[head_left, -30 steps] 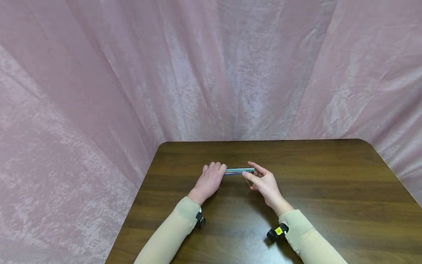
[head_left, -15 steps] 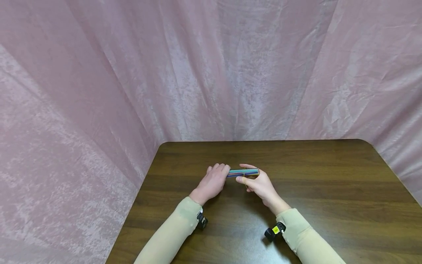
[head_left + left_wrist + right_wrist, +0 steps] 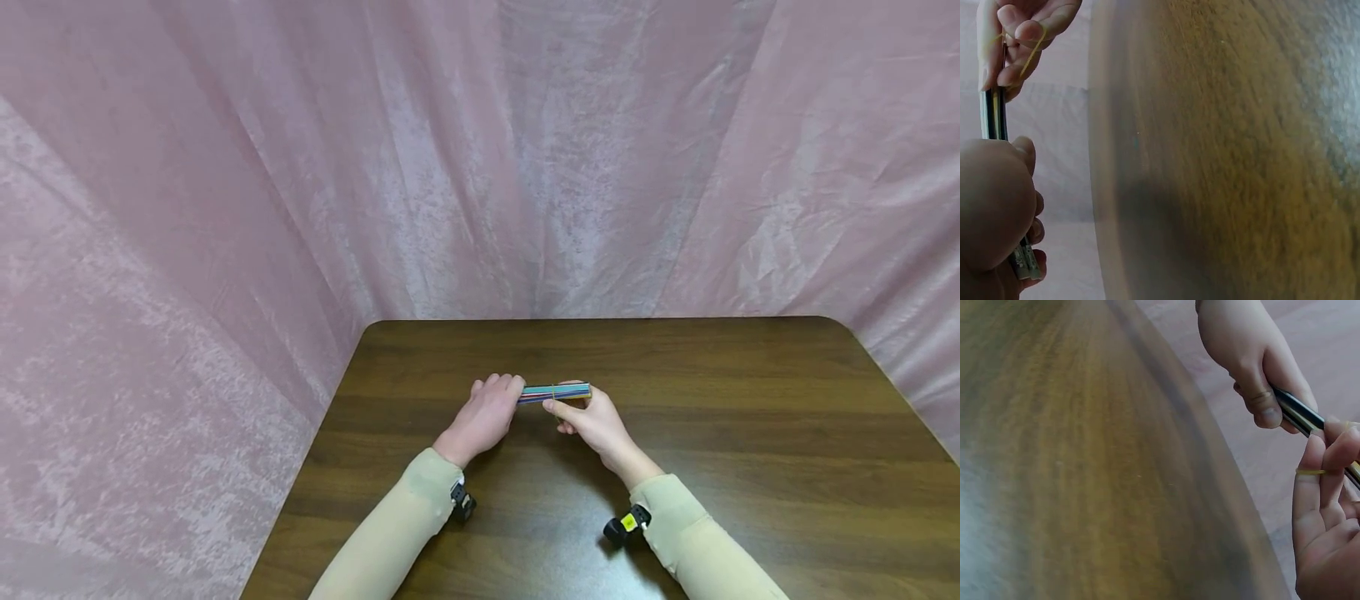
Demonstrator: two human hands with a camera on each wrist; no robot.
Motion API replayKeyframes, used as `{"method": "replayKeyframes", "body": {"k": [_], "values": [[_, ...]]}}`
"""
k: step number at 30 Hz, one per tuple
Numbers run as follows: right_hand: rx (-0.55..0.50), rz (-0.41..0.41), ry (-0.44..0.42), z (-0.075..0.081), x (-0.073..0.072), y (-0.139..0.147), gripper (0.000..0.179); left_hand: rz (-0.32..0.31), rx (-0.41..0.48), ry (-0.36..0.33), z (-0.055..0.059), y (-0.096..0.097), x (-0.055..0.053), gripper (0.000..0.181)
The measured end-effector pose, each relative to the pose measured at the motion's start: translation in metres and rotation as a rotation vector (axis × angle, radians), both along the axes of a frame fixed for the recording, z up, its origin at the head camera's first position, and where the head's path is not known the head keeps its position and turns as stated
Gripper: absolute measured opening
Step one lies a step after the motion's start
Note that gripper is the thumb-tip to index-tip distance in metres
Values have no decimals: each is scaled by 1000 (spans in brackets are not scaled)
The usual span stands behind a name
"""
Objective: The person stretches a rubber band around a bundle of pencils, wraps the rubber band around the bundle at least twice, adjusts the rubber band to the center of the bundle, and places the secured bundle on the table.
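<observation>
A bundle of long thin coloured sticks (image 3: 536, 395), teal, blue and dark, lies level between my hands above the table; their exact kind is unclear. My left hand (image 3: 483, 421) grips its left part, with a printed end (image 3: 1025, 262) poking out below the palm in the left wrist view. At the right part, my right hand (image 3: 596, 427) has its thumb and fingers about the bundle. A thin yellow rubber band (image 3: 1310, 472) is hooked on a finger of that hand and crosses the bundle; the left wrist view shows the band stretched between fingers.
The brown wooden table (image 3: 712, 400) spreads beneath both hands, with rounded far corners. Pink velvety curtains (image 3: 450, 167) hang behind it and at the sides. Small black cameras sit on both wrists, over pale green sleeves (image 3: 382, 525).
My right hand has slid left along the bundle, bringing the rubber band from near the right end to farther in. Its raised forefinger has come down. The left hand shifted slightly right, still gripping.
</observation>
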State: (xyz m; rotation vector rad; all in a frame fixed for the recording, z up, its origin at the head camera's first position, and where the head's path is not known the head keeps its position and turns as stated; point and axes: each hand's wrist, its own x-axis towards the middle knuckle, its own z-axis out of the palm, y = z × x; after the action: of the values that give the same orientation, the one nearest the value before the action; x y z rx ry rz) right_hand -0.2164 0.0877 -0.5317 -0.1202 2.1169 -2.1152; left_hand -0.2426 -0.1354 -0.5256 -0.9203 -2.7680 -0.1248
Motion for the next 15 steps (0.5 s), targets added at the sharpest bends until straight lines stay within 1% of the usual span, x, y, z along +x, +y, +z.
{"method": "replayKeyframes", "body": {"k": [4, 6, 8, 9, 10, 12, 13, 15], "values": [[-47, -7, -4, -3, 2, -1, 26, 43, 1, -29, -1, 1, 0, 15], [-52, -4, -7, -6, 4, -3, 20, 73, 12, -43, -2, 1, -1, 15], [-18, 10, 11, -7, 7, -6, 24, 103, 24, -55, -2, 2, -1, 14], [24, 27, 35, -8, 9, -7, 26, 115, 32, -64, -2, 2, -1, 14], [85, 49, 78, -8, 12, -8, 27, 129, 37, -73, -3, 3, 0, 14], [223, 106, 211, -8, 16, -10, 24, 159, 62, -94, -3, 3, 1, 15], [298, 127, 304, -8, 19, -10, 21, 176, 71, -106, -3, 4, 2, 16], [414, 157, 497, -6, 23, -10, 16, 214, 94, -134, -2, 4, 3, 18]]}}
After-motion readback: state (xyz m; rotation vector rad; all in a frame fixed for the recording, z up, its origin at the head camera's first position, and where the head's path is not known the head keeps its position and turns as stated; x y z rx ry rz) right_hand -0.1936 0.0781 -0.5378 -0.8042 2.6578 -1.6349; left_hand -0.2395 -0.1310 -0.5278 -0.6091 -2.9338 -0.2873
